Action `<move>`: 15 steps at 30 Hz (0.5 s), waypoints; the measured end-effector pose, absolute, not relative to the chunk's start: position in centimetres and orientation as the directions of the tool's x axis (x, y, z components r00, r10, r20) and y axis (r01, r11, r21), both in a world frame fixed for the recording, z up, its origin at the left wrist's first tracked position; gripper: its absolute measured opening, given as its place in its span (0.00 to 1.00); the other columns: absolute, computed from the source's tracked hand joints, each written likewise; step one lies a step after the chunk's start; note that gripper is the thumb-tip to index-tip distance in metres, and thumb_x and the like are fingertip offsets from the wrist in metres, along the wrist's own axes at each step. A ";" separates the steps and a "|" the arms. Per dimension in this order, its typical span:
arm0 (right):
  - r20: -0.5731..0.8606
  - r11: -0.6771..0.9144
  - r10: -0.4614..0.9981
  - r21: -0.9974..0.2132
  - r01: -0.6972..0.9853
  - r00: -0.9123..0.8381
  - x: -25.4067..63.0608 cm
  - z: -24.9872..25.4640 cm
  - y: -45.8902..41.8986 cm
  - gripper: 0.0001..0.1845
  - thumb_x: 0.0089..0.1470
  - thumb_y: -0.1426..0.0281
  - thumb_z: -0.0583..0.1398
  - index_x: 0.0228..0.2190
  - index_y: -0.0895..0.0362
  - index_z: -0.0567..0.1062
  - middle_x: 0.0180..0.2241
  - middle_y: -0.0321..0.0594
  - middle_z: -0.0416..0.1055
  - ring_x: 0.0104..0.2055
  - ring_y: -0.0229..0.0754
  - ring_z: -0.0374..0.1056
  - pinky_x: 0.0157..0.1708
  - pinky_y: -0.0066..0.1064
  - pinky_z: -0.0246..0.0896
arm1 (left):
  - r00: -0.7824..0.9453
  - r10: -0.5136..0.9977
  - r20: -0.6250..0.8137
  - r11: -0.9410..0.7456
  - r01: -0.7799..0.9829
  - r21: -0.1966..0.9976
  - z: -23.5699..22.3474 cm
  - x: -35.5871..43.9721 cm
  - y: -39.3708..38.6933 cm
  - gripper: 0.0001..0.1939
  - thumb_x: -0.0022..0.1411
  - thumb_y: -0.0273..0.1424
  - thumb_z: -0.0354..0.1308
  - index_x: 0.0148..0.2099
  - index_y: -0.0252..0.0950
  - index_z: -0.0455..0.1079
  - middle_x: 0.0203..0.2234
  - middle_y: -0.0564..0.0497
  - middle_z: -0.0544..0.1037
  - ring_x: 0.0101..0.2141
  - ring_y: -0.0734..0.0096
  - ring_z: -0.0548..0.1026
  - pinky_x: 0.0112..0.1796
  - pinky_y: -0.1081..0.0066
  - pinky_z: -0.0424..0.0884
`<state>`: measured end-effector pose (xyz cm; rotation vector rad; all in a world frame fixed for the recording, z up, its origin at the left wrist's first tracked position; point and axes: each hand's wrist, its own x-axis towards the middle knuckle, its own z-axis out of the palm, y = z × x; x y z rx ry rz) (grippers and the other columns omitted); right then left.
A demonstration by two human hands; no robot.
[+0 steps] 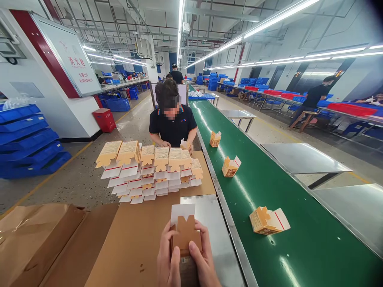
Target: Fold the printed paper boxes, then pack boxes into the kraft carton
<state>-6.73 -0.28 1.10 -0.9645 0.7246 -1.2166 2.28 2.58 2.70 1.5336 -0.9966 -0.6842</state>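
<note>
A small cardboard box [188, 231] is gripped between my two hands, low in the middle of the view. Its brown inner flap and a white flap stand up at the far end. My left hand [168, 253] wraps round its left side, the thumb on the near part. On the right side my right hand [203, 251] holds it, thumb pressed on the brown flap. Beyond my hands, a stack of similar yellow-and-white boxes [161, 157] rises in layers on the brown cardboard sheet [134, 235]. The box's underside is hidden.
A green conveyor belt [248, 191] runs along the right, carrying open boxes [266, 221]. Across the stack a person [172, 119] in a dark shirt handles a box. Brown wrapping [36, 239] lies at left, near stacked blue trays [26, 139]. Metal side tables [302, 159] stand beyond the belt.
</note>
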 end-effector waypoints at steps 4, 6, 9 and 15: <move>0.084 -0.031 -0.977 -0.966 0.258 0.197 -7.4 0.0 -0.6 0.18 0.54 0.59 0.57 0.47 0.43 0.63 0.60 0.36 0.48 0.59 0.46 0.56 0.55 0.38 0.58 | 0.500 -0.856 0.130 -0.005 -0.259 0.966 2.5 1.9 2.3 0.17 0.63 0.38 0.40 0.50 0.40 0.61 0.59 0.46 0.61 0.58 0.61 0.61 0.55 0.56 0.59; 0.100 -0.060 -0.974 -0.979 0.194 0.203 -7.7 -0.5 -0.8 0.21 0.53 0.60 0.59 0.49 0.43 0.61 0.61 0.38 0.43 0.58 0.47 0.58 0.53 0.38 0.60 | 0.460 -0.870 0.175 0.039 -0.289 0.956 2.4 2.1 2.1 0.15 0.63 0.37 0.39 0.45 0.40 0.64 0.58 0.46 0.63 0.56 0.61 0.63 0.54 0.56 0.61; 0.138 -0.115 -0.967 -0.987 0.116 0.212 -7.8 -0.7 -0.9 0.14 0.52 0.60 0.59 0.41 0.49 0.66 0.58 0.41 0.46 0.54 0.48 0.60 0.49 0.37 0.62 | 0.425 -0.876 0.227 0.098 -0.304 0.948 2.2 2.6 2.0 0.14 0.62 0.36 0.41 0.37 0.39 0.67 0.53 0.45 0.67 0.53 0.60 0.66 0.49 0.59 0.64; 0.107 -0.113 -0.959 -0.994 -0.009 0.263 -7.8 -0.2 -0.7 0.18 0.56 0.58 0.53 0.21 0.55 0.63 0.43 0.43 0.56 0.48 0.47 0.60 0.42 0.34 0.63 | 0.457 -0.879 0.132 -0.009 -0.292 0.956 1.2 2.4 2.3 0.18 0.62 0.38 0.44 0.25 0.38 0.66 0.48 0.43 0.68 0.43 0.62 0.70 0.40 0.65 0.67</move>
